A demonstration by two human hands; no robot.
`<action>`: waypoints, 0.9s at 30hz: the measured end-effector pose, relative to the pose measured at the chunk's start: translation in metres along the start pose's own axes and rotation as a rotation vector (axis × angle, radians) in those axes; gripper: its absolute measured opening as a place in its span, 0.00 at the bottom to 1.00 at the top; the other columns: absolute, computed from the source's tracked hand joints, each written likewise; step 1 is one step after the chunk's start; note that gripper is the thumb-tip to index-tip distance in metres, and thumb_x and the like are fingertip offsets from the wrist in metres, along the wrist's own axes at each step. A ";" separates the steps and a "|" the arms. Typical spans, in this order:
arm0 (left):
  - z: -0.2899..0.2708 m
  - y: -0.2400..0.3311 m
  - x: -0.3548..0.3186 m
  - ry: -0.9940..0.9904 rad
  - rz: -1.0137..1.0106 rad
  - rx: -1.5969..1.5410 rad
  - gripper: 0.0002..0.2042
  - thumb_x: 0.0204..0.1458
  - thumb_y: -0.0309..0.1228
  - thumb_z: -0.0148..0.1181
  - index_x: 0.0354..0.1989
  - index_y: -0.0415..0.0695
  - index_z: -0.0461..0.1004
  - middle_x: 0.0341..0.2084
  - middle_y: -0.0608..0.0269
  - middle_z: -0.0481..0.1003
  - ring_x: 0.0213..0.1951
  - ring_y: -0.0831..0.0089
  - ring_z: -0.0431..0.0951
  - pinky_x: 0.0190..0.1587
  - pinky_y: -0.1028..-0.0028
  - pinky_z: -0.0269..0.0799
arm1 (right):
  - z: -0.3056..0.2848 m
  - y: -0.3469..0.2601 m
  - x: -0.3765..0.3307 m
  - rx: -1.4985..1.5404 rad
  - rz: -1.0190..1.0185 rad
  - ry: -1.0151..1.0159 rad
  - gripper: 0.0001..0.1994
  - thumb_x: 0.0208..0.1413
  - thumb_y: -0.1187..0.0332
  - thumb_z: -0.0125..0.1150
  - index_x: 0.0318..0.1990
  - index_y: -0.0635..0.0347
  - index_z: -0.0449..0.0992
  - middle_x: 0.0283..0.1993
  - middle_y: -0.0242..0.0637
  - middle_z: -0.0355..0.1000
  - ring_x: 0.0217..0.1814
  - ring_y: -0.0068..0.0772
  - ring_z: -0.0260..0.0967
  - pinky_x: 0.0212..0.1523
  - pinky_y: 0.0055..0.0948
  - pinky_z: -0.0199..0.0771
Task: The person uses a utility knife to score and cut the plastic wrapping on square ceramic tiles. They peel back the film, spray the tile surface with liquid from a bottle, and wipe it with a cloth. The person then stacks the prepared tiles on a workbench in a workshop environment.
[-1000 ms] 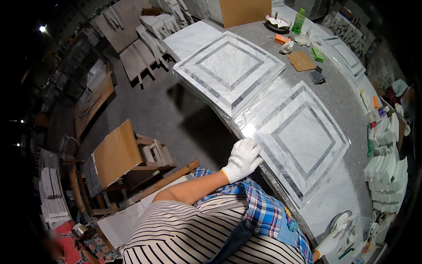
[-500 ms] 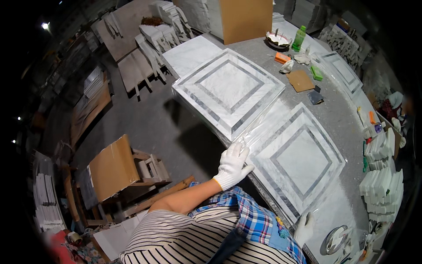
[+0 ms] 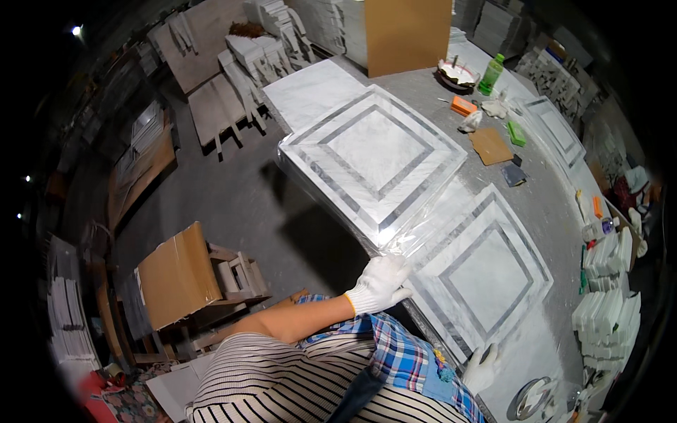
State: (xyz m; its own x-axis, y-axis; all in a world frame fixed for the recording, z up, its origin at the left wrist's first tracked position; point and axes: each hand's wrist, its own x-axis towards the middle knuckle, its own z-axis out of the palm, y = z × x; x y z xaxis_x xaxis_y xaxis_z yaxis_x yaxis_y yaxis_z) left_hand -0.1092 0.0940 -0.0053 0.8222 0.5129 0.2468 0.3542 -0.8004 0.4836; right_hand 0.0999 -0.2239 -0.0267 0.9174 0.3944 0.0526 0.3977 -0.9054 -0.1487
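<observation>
1. I judge the step in hand to be handling the near inlaid marble panel [image 3: 486, 278] and the clear plastic film [image 3: 425, 229] beside it; the panel lies on the desk [image 3: 553, 215], close to my body.
2. My left grip [image 3: 381, 283], in a white knitted glove, is curled at the panel's near-left corner, by the film; I can't tell whether it pinches anything.
3. My right grip [image 3: 482, 370], gloved likewise, has its fingers parted at the panel's lower corner; I can't tell whether it holds the edge.
4. I think the next move calls for both hands working evenly, easy on the corners.
5. The panel is square, white marble with soft grey veins and two darker nested bands. The far inlaid panel [image 3: 381, 151] matches it. The film is glossy and creased; the desk is grey and speckled.
</observation>
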 end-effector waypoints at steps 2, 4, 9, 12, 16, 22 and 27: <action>-0.001 -0.002 0.001 -0.011 -0.002 -0.007 0.24 0.48 0.45 0.71 0.45 0.39 0.74 0.38 0.51 0.73 0.42 0.51 0.77 0.42 0.55 0.74 | -0.002 -0.010 -0.001 -0.014 -0.043 0.029 0.26 0.64 0.56 0.62 0.66 0.56 0.74 0.71 0.55 0.66 0.72 0.58 0.63 0.68 0.48 0.67; -0.004 -0.001 -0.002 -0.009 -0.005 -0.008 0.23 0.48 0.44 0.71 0.43 0.39 0.75 0.37 0.52 0.73 0.42 0.52 0.78 0.42 0.56 0.75 | 0.001 -0.018 0.002 0.011 -0.049 -0.005 0.26 0.64 0.56 0.61 0.66 0.56 0.74 0.71 0.56 0.66 0.73 0.58 0.63 0.68 0.48 0.67; -0.001 0.004 -0.008 -0.017 -0.071 -0.001 0.21 0.50 0.45 0.69 0.42 0.39 0.75 0.37 0.50 0.75 0.42 0.50 0.79 0.42 0.55 0.75 | 0.002 -0.028 0.020 0.019 -0.141 -0.017 0.26 0.65 0.56 0.61 0.66 0.56 0.73 0.71 0.56 0.66 0.72 0.60 0.63 0.69 0.50 0.66; 0.006 0.009 0.004 -0.033 -0.187 -0.068 0.20 0.52 0.45 0.65 0.41 0.38 0.76 0.36 0.45 0.78 0.41 0.45 0.79 0.44 0.50 0.74 | 0.004 -0.014 0.035 0.014 -0.123 0.027 0.27 0.65 0.55 0.60 0.67 0.57 0.73 0.71 0.56 0.66 0.72 0.61 0.63 0.69 0.50 0.65; 0.005 0.018 0.028 -0.026 -0.343 -0.091 0.20 0.53 0.47 0.63 0.38 0.38 0.76 0.34 0.42 0.79 0.39 0.43 0.80 0.45 0.49 0.74 | 0.011 0.006 0.048 0.031 0.032 0.026 0.29 0.64 0.52 0.59 0.69 0.58 0.71 0.70 0.58 0.67 0.70 0.62 0.65 0.69 0.50 0.67; 0.024 0.025 0.082 -0.068 -0.303 0.116 0.24 0.52 0.50 0.65 0.40 0.37 0.78 0.33 0.39 0.79 0.38 0.43 0.81 0.42 0.49 0.75 | -0.011 0.031 0.037 0.094 0.215 -0.052 0.33 0.62 0.51 0.60 0.70 0.59 0.68 0.67 0.59 0.69 0.64 0.63 0.70 0.64 0.51 0.71; 0.045 0.027 0.083 -0.087 -0.207 0.238 0.29 0.50 0.52 0.70 0.48 0.38 0.76 0.39 0.38 0.79 0.43 0.42 0.80 0.46 0.49 0.75 | -0.004 0.061 0.006 0.211 0.280 -0.027 0.31 0.61 0.52 0.61 0.69 0.58 0.70 0.61 0.58 0.73 0.60 0.62 0.73 0.61 0.52 0.73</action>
State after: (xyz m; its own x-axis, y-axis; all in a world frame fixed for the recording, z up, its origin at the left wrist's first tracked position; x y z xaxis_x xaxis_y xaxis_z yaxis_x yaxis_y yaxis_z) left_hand -0.0118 0.1010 -0.0099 0.7529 0.6524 0.0865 0.6038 -0.7371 0.3034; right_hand 0.1294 -0.2772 -0.0319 0.9888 0.1421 -0.0451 0.1171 -0.9277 -0.3546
